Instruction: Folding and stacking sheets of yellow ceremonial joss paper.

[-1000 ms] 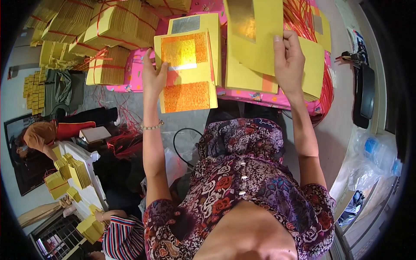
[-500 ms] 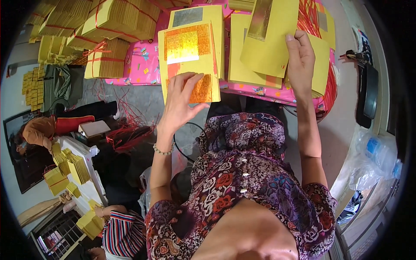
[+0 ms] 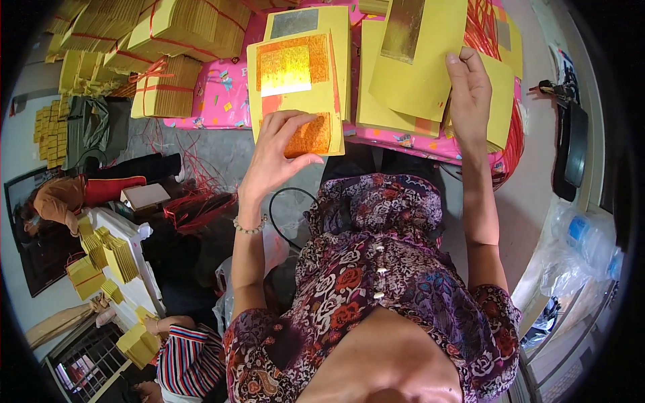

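My left hand (image 3: 279,148) lies at the near edge of a stack of yellow paper sheets (image 3: 320,98), fingers and thumb apart. Its fingertips touch the lower orange patch (image 3: 314,136) on the top sheet. Higher up that sheet is a shiny gold foil square (image 3: 287,64) framed in orange. My right hand (image 3: 469,91) pinches the right edge of a yellow paper sheet (image 3: 415,84) bearing a silvery foil rectangle (image 3: 403,30). This sheet is raised and tilted above another yellow stack (image 3: 376,115), covering part of it.
Bundles of yellow paper (image 3: 171,94) tied with red string stand at the far left of the pink patterned table (image 3: 225,101). Red strings (image 3: 514,144) hang off its right side. Other people (image 3: 191,356) sit at the left by a white table (image 3: 138,289). Plastic bottles (image 3: 591,238) are at right.
My left wrist has shifted slightly left while its fingers stay on the stack. The sheet in my right hand is almost unmoved.
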The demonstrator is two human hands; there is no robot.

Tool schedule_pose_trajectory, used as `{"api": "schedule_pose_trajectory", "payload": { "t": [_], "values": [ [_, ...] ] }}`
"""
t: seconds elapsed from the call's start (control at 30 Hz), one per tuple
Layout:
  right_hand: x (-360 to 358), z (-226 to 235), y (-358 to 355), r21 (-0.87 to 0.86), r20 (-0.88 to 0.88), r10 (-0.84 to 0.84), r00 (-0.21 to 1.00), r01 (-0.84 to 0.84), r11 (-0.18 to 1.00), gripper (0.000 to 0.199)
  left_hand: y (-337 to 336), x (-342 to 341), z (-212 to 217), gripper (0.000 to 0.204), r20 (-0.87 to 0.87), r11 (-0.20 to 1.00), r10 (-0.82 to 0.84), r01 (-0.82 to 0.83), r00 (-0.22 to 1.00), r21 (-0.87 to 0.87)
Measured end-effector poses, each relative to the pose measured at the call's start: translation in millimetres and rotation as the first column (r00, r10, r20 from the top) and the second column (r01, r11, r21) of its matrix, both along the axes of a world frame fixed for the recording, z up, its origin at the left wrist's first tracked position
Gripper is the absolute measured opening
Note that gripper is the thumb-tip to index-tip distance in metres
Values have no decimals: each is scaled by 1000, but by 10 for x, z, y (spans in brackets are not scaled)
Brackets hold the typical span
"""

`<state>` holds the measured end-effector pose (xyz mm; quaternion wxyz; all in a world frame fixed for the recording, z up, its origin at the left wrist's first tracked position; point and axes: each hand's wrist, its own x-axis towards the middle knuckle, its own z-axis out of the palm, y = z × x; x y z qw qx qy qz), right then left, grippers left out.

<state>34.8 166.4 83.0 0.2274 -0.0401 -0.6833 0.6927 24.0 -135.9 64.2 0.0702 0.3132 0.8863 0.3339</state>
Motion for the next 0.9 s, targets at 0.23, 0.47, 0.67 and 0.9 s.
{"api": "schedule_pose_trajectory", "payload": {
  "t": [0.23, 0.47, 0.67, 0.9],
  "values": [
    [-21, 180, -108, -121, -9, 0, 1000, -1, 993, 13, -150, 60, -246, 20, 296, 879, 220, -320, 930, 353],
    [-40, 486, -401, -470, -36, 213, 976, -204, 859, 17, -170, -50, -32, 20, 639, 153, 334, -709, 693, 688],
    [-70, 159, -777, -441, 102, 272, 957, -202, 875, 15, -456, -127, 17, 29, 663, -35, 223, -673, 715, 738],
    [-64, -659, -853, -357, 281, 345, 896, -236, 904, 16, -486, -134, 27, 27, 647, -110, 251, -643, 720, 758]
  ]
}}
